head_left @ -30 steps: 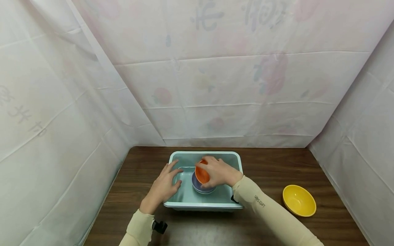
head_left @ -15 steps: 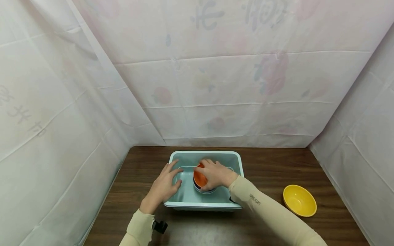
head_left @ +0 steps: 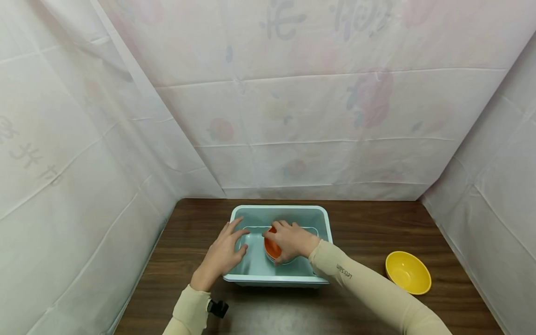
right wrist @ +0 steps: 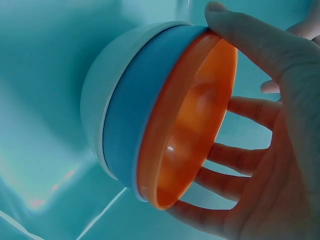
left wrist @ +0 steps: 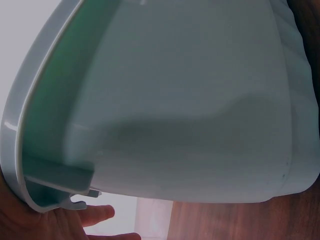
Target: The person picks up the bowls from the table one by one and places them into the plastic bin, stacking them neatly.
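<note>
My right hand [head_left: 291, 241] holds an orange bowl [head_left: 271, 247] by its rim, thumb on one side and fingers on the other. In the right wrist view the orange bowl [right wrist: 187, 140] sits nested in a blue bowl [right wrist: 137, 95], itself inside a pale bowl [right wrist: 107, 80]. The stack stands in a light-blue plastic basin [head_left: 276, 279]. At the basin's left rim is my left hand [head_left: 222, 251], fingers spread and nothing in its grasp. The left wrist view is mostly filled by the basin's outer wall [left wrist: 190, 75].
A yellow bowl [head_left: 408, 273] stands apart on the dark wooden table [head_left: 368, 223], right of the basin and beyond the right sleeve. White printed sheets [head_left: 314, 116] hang behind and on both sides. A small black device [head_left: 217, 308] is strapped at my left wrist.
The orange bowl, tilted above the bluish-purple bowl a second ago, has gone down into it with my right hand. My left hand has stayed in place.
</note>
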### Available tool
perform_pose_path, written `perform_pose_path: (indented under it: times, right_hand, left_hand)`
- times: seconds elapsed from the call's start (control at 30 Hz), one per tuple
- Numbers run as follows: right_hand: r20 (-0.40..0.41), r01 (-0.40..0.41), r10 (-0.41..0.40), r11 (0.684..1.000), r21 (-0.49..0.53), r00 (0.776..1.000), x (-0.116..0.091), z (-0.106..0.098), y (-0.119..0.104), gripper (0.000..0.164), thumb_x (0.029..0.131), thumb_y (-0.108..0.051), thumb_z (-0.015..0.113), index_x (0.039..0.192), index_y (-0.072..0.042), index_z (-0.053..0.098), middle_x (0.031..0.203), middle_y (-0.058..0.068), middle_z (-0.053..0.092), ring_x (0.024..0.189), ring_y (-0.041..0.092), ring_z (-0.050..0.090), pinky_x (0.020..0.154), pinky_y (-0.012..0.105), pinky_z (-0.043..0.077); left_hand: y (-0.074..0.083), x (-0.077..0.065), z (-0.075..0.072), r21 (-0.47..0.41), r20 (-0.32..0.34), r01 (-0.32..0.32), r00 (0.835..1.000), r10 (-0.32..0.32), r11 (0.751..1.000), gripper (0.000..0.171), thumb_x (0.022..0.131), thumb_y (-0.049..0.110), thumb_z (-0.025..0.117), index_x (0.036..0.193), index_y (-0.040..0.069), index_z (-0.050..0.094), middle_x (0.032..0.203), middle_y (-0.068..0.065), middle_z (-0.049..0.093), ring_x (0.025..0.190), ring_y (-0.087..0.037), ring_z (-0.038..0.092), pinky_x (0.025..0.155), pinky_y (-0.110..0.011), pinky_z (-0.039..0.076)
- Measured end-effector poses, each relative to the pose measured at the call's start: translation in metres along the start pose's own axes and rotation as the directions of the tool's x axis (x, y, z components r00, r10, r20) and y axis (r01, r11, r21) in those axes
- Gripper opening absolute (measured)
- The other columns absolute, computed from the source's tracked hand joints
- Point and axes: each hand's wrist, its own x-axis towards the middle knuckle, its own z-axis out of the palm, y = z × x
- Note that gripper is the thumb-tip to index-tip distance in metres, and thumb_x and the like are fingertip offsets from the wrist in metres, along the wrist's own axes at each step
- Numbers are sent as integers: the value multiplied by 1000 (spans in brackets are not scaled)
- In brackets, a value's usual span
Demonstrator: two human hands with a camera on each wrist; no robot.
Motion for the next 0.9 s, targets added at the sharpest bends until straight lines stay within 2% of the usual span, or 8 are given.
perform_pose_path:
  times: [0.3,0.5,0.9]
  right_hand:
    - [-15,-60,60,998,2,998,0,2,2,85,77,-60,84,148,-24,54,141,10,52,122,28,55,90,47,57]
    - [-14,-66,66,998,18,998,0,2,2,86,77,-61,84,149,-24,53,142,11,51,122,28,55,89,47,57]
    - [1,-75,75,996,38,997,-1,3,3,88,78,-62,83,151,-25,52,146,11,50,128,30,52,96,51,55]
  left_hand:
    - [-1,0,0,-6,7,5,1000,-5,1000,37,96,25,72,131,15,70,165,-7,36,151,-47,33,110,-64,44]
    - [-1,0,0,-10,7,5,1000,-5,1000,37,96,25,72,131,14,70,165,-8,36,151,-47,32,110,-65,43]
    - [0,0,0,-19,-2,-2,1000,2,1000,37,95,24,72,131,13,70,165,-9,37,151,-47,33,111,-63,43]
